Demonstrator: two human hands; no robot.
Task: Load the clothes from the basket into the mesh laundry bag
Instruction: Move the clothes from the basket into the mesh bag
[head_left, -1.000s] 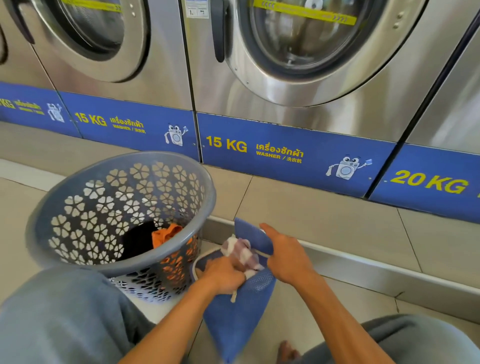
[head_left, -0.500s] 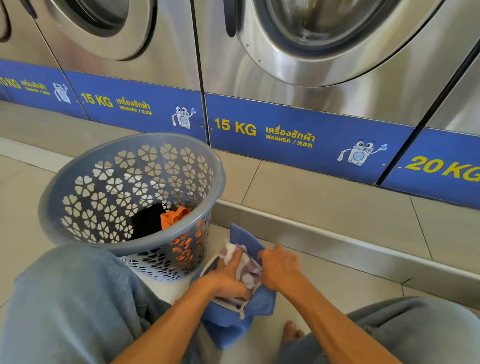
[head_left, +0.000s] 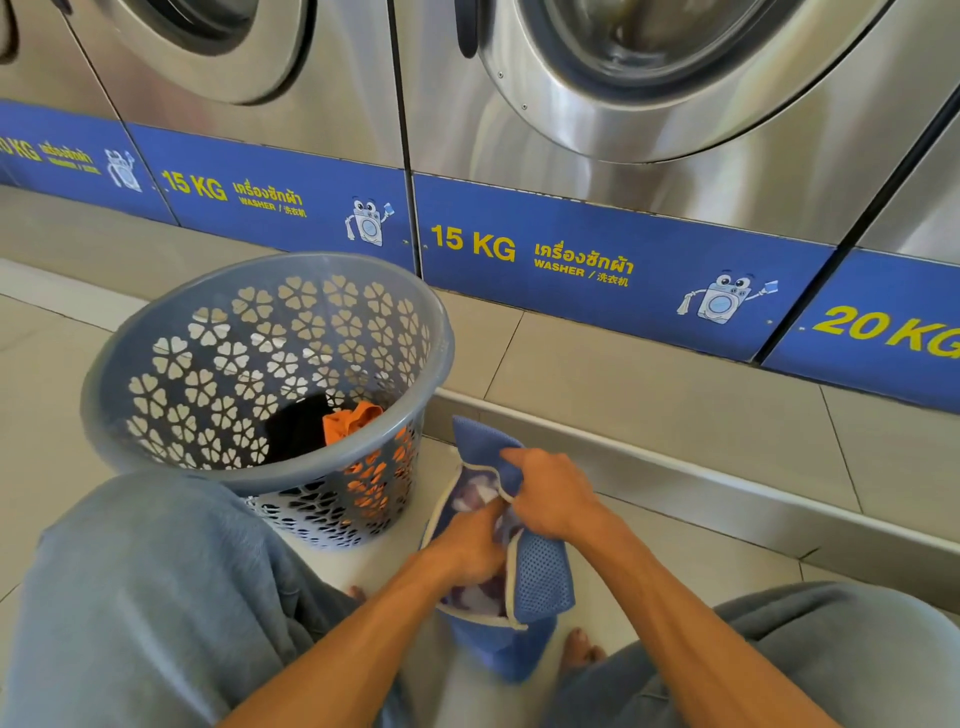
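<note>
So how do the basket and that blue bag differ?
The basket is grey, stiff plastic with flower-shaped holes, standing open on its own; the bag is blue, soft mesh, held open by both hands. The basket holds orange and black clothes; the bag holds a pale patterned one. Both sit on the floor.

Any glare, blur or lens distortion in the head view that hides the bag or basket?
Head view: daylight glare streaks only the steel washer door; wide-angle bending tilts the machine edges; mesh bag, both hands and basket are sharp and evenly lit.
</note>
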